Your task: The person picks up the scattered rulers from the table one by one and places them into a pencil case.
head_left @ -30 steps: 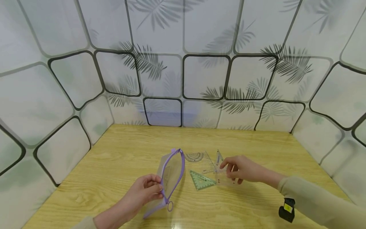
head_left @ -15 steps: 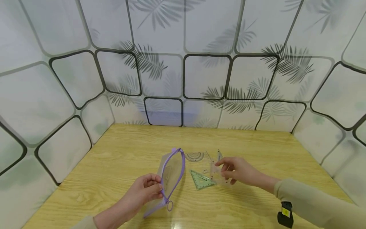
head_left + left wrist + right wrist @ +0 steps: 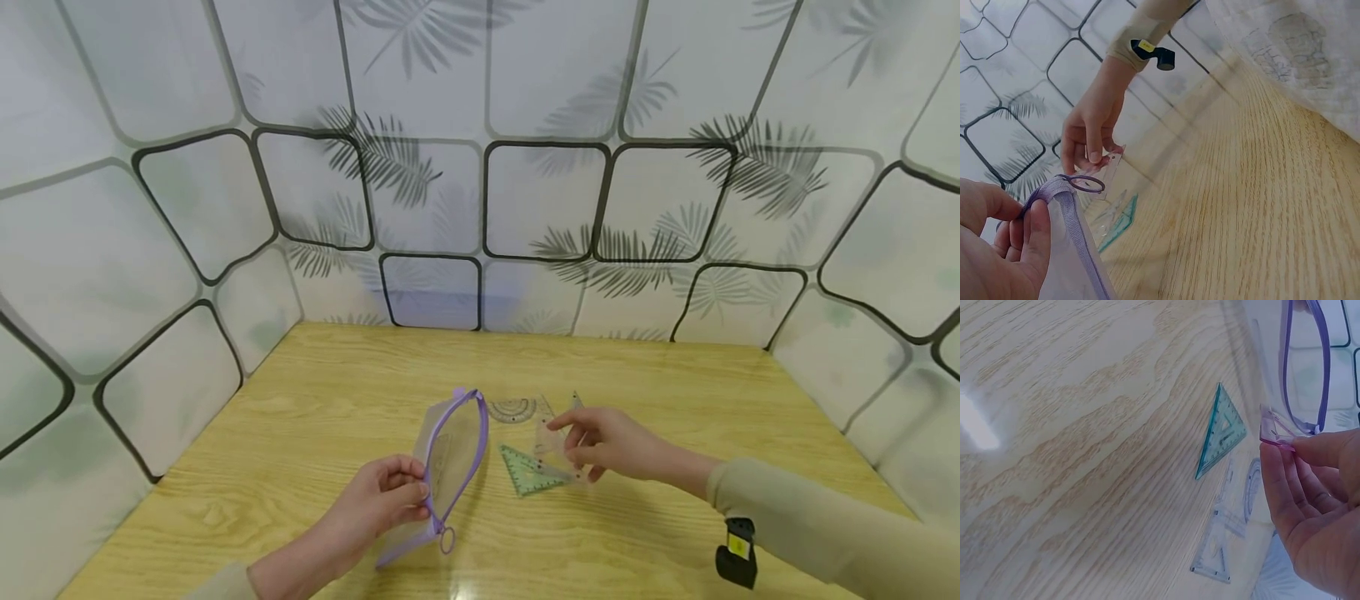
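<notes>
My left hand [image 3: 386, 500] grips one edge of a translucent zip pouch [image 3: 459, 458] with purple trim. The pouch's mouth gapes toward the right, and a ring pull [image 3: 1088, 183] hangs at the zip's near end. Between thumb and fingers, my right hand [image 3: 615, 443] pinches a clear, pink-tinted set square [image 3: 1275, 427] above the table. In the head view it partly overlaps a green set square [image 3: 519, 471] lying flat. Farther back lie a clear protractor [image 3: 513, 410] and another clear set square [image 3: 1213, 553], partly hidden by my right hand in the head view.
Under everything is a wood-grain table [image 3: 337, 375]. Patterned white curtains [image 3: 540, 200] with leaf prints enclose its back and sides. A small black device [image 3: 737, 554] with a yellow label is at my right sleeve.
My right hand has moved left with the pink-tinted set square, bringing it closer to the pouch and over the green set square. The left hand and pouch have stayed nearly still.
</notes>
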`<state>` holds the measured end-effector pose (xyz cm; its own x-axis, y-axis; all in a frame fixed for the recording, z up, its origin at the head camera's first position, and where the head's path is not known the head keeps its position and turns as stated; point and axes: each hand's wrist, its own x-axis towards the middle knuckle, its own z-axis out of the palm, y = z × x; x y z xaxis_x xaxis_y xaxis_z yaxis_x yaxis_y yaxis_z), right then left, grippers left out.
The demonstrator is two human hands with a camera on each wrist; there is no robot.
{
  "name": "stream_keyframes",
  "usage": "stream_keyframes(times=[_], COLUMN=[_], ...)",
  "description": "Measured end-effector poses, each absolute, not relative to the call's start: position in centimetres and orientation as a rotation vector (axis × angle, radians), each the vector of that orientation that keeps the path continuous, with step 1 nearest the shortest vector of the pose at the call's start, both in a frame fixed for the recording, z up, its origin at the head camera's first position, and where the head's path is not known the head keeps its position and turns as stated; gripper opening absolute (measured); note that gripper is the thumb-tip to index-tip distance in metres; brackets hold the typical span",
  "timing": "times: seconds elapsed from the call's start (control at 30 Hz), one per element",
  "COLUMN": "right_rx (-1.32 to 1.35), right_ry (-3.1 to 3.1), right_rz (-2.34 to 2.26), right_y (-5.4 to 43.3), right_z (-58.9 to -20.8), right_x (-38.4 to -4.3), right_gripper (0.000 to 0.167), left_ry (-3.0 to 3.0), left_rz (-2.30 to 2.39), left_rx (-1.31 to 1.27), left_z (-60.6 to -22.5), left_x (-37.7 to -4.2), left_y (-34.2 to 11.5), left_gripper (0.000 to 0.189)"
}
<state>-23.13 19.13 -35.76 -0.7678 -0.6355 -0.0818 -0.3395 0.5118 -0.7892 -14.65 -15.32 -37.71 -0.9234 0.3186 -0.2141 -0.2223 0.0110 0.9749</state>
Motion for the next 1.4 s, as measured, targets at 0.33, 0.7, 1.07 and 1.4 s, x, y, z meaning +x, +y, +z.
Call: stream_keyframes(times=[0.33, 0.7, 1.07, 1.4], right_rx=[-0.807, -0.770, -0.759, -0.678], right_ry=[2.380, 2.326, 2.247, 2.203], right_rz=[-1.155, -1.219, -1.272, -1.312], right_y=[18.3, 17.2, 15.5, 13.1], right_z=[-34.8, -34.1, -33.7, -34.0], right_x=[-23.3, -23.4, -23.7, -24.0], right_gripper=[0.045, 0.046, 0.047, 0.048], left_ry=[1.924, 1.926, 1.922, 1.929], left_rz=[1.974, 1.977, 1.970, 1.967], left_rx=[0.095, 0.117, 0.114, 0.116], left_z=[-37.6, -37.9, -38.0, -37.8], left_x=[-14.6, -14.7, -14.7, -14.5], left_y=[-15.1, -15.1, -15.0, -15.1], left_gripper=[0.027, 0.026, 0.026, 0.025])
